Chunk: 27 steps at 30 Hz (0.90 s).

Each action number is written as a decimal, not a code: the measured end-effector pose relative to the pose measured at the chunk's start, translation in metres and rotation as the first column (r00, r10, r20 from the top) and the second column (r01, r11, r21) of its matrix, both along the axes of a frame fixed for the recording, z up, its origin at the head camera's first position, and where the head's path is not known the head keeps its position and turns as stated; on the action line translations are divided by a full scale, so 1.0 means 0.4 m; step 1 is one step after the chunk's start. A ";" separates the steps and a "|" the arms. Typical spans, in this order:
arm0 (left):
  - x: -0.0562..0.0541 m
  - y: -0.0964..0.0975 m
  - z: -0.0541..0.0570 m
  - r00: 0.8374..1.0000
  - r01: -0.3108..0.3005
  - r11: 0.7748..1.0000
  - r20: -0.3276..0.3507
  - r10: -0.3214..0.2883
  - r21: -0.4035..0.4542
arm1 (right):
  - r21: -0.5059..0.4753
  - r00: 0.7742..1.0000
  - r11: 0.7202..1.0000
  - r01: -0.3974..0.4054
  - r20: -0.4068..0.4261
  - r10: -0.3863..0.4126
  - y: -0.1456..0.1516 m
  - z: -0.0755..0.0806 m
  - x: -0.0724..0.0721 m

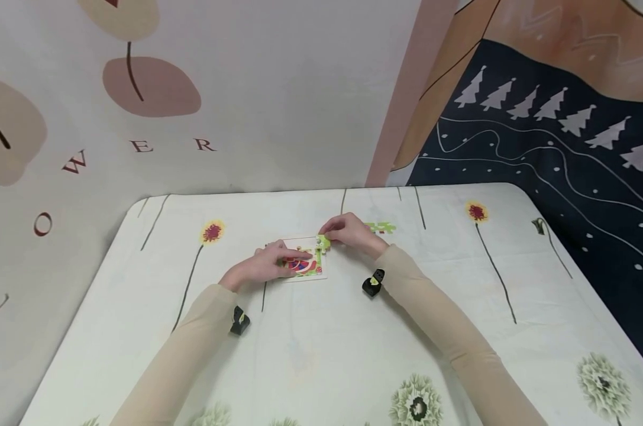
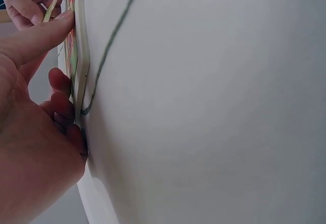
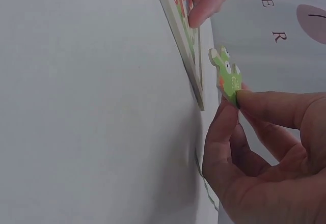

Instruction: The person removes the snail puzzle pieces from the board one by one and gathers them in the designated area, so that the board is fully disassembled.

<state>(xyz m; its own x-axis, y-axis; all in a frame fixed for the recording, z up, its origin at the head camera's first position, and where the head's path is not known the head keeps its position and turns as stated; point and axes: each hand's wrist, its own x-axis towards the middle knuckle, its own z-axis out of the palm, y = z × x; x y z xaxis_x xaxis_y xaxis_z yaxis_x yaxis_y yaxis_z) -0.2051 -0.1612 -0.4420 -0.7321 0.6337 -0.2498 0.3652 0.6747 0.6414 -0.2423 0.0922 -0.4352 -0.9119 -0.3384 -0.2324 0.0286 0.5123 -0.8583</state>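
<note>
My left hand point(image 1: 270, 262) rests on a flat puzzle board point(image 1: 319, 275) with a colourful picture. In the left wrist view, one long finger of the left hand point(image 2: 30, 102) lies straight across the board, while other fingertips are bent by its edge. My right hand point(image 1: 351, 232) pinches a small green puzzle piece point(image 3: 229, 79) between thumb and fingers. This piece has printed eyes and an orange spot. In the right wrist view it is tilted, just off the board's corner, with the right hand point(image 3: 265, 137) below it.
More green puzzle pieces point(image 1: 382, 227) lie on the table beyond my right hand. A white cloth printed with flowers covers the table point(image 1: 310, 343). Behind the table hangs a patterned curtain point(image 1: 300, 106). A black wrist device point(image 1: 373, 283) sits by each sleeve.
</note>
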 end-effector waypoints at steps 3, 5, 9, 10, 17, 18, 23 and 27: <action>0.002 -0.001 0.000 1.000 -0.002 1.000 0.002 0.002 0.003 | -0.004 1.000 1.000 0.002 -0.001 -0.002 0.007 0.003 0.002; 0.002 -0.001 0.000 1.000 -0.001 1.000 0.000 0.001 0.002 | -0.016 1.000 1.000 0.005 0.000 -0.005 0.012 0.005 0.003; 0.003 -0.001 0.001 1.000 -0.001 1.000 0.000 0.001 0.004 | -0.018 1.000 1.000 0.012 0.002 -0.012 0.026 0.010 0.007; 0.003 -0.001 0.002 1.000 0.000 1.000 0.000 0.000 0.006 | -0.012 1.000 1.000 0.012 0.001 -0.012 0.031 0.012 0.008; 0.007 -0.001 0.007 1.000 0.000 1.000 -0.002 0.000 0.018 | 0.009 1.000 1.000 0.011 -0.016 -0.011 0.074 0.023 0.013; 0.007 -0.001 0.008 1.000 -0.001 1.000 -0.004 0.001 0.020 | 0.008 1.000 1.000 0.009 -0.021 -0.009 0.080 0.024 0.014; 0.008 0.000 0.008 1.000 -0.005 1.000 -0.001 0.005 0.021 | 0.005 0.998 1.000 0.005 -0.058 -0.005 0.110 0.029 0.016; 0.008 0.000 0.005 1.000 -0.019 1.000 0.014 0.018 0.021 | -0.015 0.997 1.000 0.007 -0.073 -0.009 0.133 0.036 0.020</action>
<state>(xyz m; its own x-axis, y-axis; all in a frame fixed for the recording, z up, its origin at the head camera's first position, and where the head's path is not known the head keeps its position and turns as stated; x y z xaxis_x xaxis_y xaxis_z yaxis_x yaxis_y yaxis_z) -0.2018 -0.1613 -0.4400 -0.7404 0.6254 -0.2464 0.3442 0.6676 0.6602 -0.2343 0.1455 -0.4206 -0.9288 -0.3340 -0.1604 -0.0301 0.4995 -0.8658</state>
